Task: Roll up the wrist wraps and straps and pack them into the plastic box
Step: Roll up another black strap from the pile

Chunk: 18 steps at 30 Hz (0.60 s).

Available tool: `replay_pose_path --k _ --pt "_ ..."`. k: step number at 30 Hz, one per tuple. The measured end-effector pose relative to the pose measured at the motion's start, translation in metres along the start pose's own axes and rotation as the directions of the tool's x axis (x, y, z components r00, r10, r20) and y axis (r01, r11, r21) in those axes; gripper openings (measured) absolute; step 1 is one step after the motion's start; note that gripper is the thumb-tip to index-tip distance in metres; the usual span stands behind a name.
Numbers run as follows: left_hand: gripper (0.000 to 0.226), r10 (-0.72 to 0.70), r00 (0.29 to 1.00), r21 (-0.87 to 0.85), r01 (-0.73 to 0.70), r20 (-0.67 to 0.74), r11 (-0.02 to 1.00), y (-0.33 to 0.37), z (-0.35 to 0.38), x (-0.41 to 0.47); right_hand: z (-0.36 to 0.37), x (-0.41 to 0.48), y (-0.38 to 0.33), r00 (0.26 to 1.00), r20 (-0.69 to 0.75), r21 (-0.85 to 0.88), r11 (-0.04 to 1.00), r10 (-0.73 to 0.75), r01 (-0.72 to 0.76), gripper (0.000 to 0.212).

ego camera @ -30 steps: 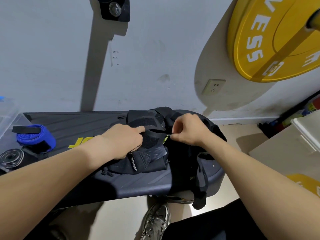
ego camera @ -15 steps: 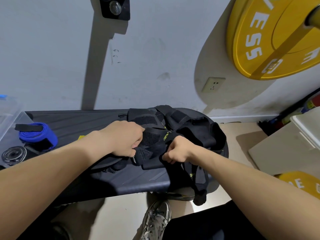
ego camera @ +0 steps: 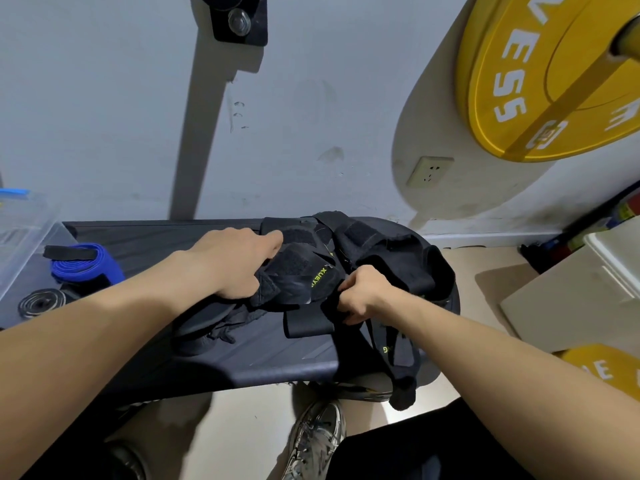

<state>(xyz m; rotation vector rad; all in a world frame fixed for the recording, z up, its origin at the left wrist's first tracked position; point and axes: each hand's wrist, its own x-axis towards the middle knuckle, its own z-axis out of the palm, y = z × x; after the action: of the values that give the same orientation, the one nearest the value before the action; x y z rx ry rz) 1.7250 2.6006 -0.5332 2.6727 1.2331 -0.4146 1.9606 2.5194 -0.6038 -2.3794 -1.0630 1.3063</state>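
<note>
A tangled pile of black wraps and straps with yellow-green lettering lies on the right end of a dark bench. My left hand presses down on a black wrap in the pile. My right hand pinches a black strap whose tail hangs over the bench's front edge. A rolled blue wrap and a rolled grey-black wrap sit at the bench's left end. The clear plastic box stands at the far left, only partly in view.
A yellow weight plate hangs at the upper right. A white box and another yellow plate sit on the floor at right. My shoe shows below the bench. A wall socket is behind.
My right hand has pulled down and toward me with the strap, from the top of the pile to its front. My left hand has stayed on the pile.
</note>
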Motion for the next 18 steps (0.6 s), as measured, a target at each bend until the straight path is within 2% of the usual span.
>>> replay_pose_path --k 2,5,11,14,18 --pt "0.059 0.027 1.0 0.022 -0.027 0.008 0.999 0.0 0.001 0.0 -0.013 -0.002 -0.013 0.998 0.054 -0.032 0.999 -0.042 0.044 0.032" --pt "0.074 0.037 0.999 0.03 -0.037 -0.002 0.999 -0.002 0.001 0.0 -0.033 -0.011 -0.032 0.992 0.008 -0.108 0.986 -0.128 0.128 0.022" --pt "0.06 0.002 0.999 0.081 -0.005 0.039 0.997 -0.004 0.003 -0.004 -0.03 -0.024 -0.03 0.932 -0.064 -0.415 0.859 -0.357 0.3 0.034" --pt "0.058 -0.013 0.999 0.099 0.009 0.044 0.995 -0.004 0.005 -0.003 -0.023 -0.027 -0.031 0.929 0.022 -0.466 0.819 -0.368 0.335 0.032" --pt "0.056 -0.015 0.999 0.112 0.01 0.039 0.994 -0.004 0.008 -0.002 -0.015 -0.027 -0.024 0.947 0.026 -0.538 0.794 -0.319 0.282 0.045"
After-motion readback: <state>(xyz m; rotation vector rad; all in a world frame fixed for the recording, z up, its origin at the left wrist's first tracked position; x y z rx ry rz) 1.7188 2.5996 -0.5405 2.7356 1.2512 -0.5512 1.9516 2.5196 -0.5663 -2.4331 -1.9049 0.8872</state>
